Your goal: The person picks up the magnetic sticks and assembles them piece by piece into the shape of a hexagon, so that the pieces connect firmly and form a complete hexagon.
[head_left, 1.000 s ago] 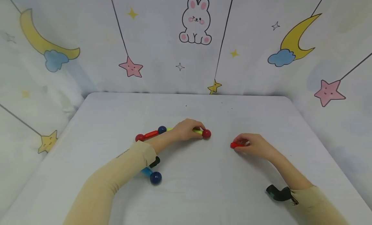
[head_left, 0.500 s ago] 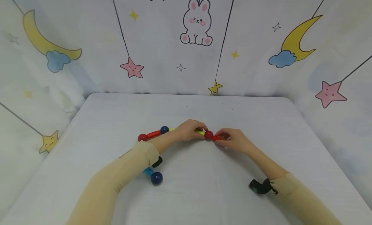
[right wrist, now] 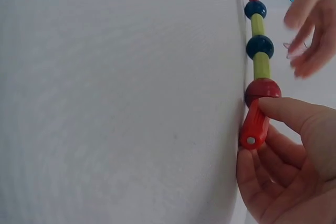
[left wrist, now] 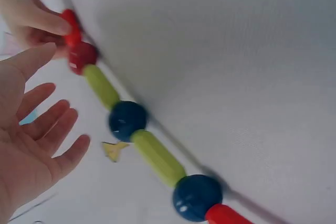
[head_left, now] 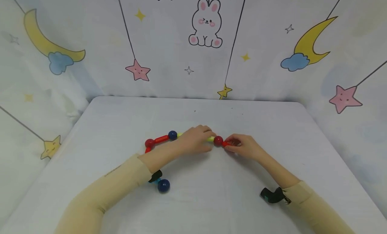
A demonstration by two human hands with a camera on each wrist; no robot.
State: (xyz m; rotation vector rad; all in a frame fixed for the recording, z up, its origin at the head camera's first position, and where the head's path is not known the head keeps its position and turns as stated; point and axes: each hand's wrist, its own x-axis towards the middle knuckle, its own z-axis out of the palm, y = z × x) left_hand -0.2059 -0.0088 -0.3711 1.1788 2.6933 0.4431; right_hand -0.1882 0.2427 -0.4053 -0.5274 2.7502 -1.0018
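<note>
A chain of balls and rods lies on the white table. In the right wrist view my right hand [right wrist: 299, 156] pinches a red rod [right wrist: 255, 124] between thumb and fingers. One end of that rod meets a red ball [right wrist: 264, 88]. My left hand [left wrist: 31, 135] hangs beside the chain with its fingers apart, holding nothing. Along the chain come a yellow-green rod [left wrist: 102, 85], a blue ball [left wrist: 128, 121], another yellow-green rod [left wrist: 159, 157] and a second blue ball [left wrist: 198, 198]. In the head view a red rod [head_left: 161, 139] leads on to a red ball [head_left: 149, 143].
A dark blue ball [head_left: 163, 186] with a light blue rod [head_left: 158, 181] shows below the left forearm, which hides part of the pieces. Black wrist devices [head_left: 272, 195] stick out from the sleeves. Behind the white table [head_left: 211, 207] hangs a printed cloth [head_left: 169, 52].
The right hand has moved left and brought its red rod to the chain's red ball. The left hand has let go of the yellow-green rod and drawn slightly away.
</note>
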